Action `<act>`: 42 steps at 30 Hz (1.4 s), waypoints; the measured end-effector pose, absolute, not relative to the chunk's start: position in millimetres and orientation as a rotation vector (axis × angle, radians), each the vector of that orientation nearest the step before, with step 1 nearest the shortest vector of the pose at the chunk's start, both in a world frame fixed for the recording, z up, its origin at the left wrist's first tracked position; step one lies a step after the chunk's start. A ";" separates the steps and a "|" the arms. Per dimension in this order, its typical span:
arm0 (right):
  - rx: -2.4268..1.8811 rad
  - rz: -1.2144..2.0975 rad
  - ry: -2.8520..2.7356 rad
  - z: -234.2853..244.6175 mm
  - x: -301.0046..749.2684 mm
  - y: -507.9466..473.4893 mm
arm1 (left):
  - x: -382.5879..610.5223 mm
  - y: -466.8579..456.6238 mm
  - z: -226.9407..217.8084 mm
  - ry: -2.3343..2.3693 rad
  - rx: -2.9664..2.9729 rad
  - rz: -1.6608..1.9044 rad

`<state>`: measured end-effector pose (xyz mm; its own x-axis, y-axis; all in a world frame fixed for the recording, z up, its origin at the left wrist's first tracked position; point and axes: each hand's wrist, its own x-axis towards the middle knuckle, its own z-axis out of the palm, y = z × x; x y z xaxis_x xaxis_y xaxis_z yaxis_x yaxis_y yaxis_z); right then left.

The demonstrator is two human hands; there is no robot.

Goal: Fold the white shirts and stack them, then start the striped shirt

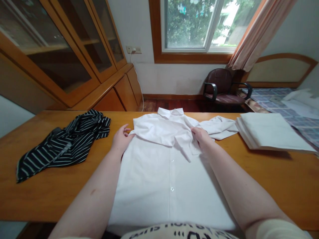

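And the white button-up shirt is spread midway along the surface, pinched by left grip and right grip at either side: soft, light cloth, probably best held at seams.

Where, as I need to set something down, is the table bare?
Bare wood shows on the table, near left, between the striped cloth and left forearm, and near right, between the stack and right forearm. The middle is crowded by the shirt; far right, its sleeve and the stack sit close together.
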<state>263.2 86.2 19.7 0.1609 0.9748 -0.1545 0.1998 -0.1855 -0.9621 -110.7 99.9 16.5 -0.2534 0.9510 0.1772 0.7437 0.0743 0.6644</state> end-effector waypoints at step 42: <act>-1.744 1.616 -1.373 37.8 285.0 79.6 | -120.3 100.8 12.5 1.778 1.168 1.157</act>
<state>285.0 79.6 37.8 -0.1467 0.8380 -0.5256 0.3834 -0.4417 -0.8111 -120.3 100.8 12.5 -0.3441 0.9355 -0.0805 0.3051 0.1925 0.9327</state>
